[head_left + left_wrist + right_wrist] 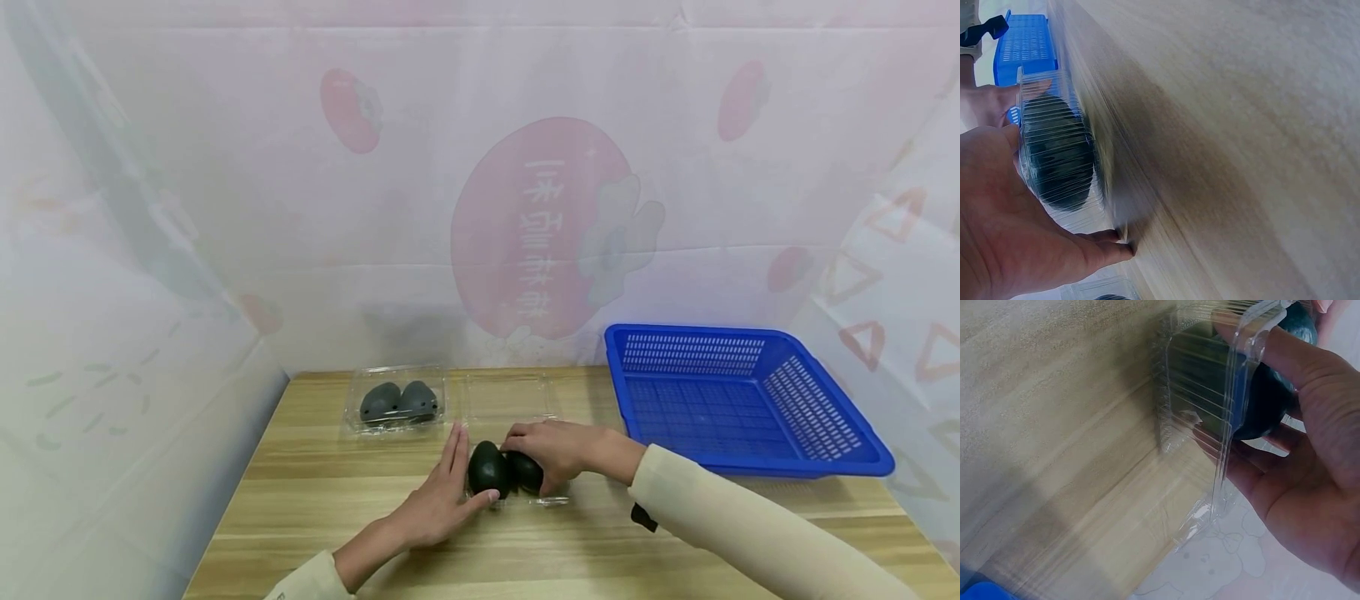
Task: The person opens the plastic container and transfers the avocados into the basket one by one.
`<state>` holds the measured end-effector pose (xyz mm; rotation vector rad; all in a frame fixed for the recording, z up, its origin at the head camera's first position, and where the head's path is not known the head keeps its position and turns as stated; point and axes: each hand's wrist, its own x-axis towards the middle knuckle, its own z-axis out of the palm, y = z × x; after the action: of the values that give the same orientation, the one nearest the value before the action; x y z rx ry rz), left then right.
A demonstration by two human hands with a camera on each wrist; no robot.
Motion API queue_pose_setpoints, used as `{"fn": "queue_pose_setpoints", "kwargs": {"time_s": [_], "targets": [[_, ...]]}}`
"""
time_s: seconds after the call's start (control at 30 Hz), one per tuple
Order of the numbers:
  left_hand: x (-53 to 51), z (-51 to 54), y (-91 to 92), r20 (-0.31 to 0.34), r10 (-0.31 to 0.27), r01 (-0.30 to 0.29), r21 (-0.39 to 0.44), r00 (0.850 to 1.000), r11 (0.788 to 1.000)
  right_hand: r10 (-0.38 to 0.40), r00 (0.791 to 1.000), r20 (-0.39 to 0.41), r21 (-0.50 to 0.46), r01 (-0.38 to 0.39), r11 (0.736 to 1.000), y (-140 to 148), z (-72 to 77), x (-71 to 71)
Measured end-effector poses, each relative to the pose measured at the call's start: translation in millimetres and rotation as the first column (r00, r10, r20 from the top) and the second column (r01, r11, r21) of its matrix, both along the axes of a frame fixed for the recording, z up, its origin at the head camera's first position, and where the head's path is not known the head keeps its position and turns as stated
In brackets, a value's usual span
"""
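Two dark green avocado-like fruits lie side by side in a clear plastic box (pixel 1063 215) near the table's front middle. The left fruit (pixel 489 468) stands out above the rim. My right hand (pixel 553 452) grips the right fruit (pixel 525 472), its fingers curled over it and partly inside the box in the right wrist view. My left hand (pixel 438 502) rests along the box's left side, fingers straight, thumb at the front edge by the left fruit. The open clear lid (pixel 507 395) lies behind the box.
At the back left stands a closed clear box (pixel 396 400) with two dark fruits inside. An empty blue basket (pixel 697 417) stands on the right of the wooden table (pixel 300 500). Printed cloth hangs behind and at both sides.
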<state>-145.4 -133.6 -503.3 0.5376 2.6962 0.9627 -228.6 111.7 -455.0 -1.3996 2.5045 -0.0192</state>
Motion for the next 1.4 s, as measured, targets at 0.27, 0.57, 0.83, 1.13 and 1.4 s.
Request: {"fn": "queue_pose_setpoints", "kwargs": {"time_s": [0.27,0.57,0.83,1.13,1.4], "targets": [[0.5,1.4,0.3,0.009,0.005,-0.005,0.017,1.0,1.0,-0.009,1.0,0.016,0.04,0.008,0.999,-5.7,-2.8,-1.3],[-0.6,-1.4,-0.7,0.022,0.006,-0.007,0.014,1.0,1.0,0.023,0.997,-0.073,0.034,-0.02,0.999,-7.6,-12.7,0.1],[-0.7,-0.3,-0.7,0.01,0.005,-0.005,0.011,1.0,1.0,0.044,0.994,-0.101,0.016,-0.042,0.999,-4.1,-18.2,0.1],[-1.0,-0.7,-0.2,0.015,0.001,-0.002,0.018,1.0,1.0,0.055,0.995,-0.082,-0.046,-0.059,0.997,2.2,-21.4,-0.8],[-0.6,0.1,-0.1,0.01,0.0,0.0,0.01,1.0,1.0,0.061,0.995,-0.085,-0.128,-0.071,0.989,6.3,-22.1,0.9]]}}
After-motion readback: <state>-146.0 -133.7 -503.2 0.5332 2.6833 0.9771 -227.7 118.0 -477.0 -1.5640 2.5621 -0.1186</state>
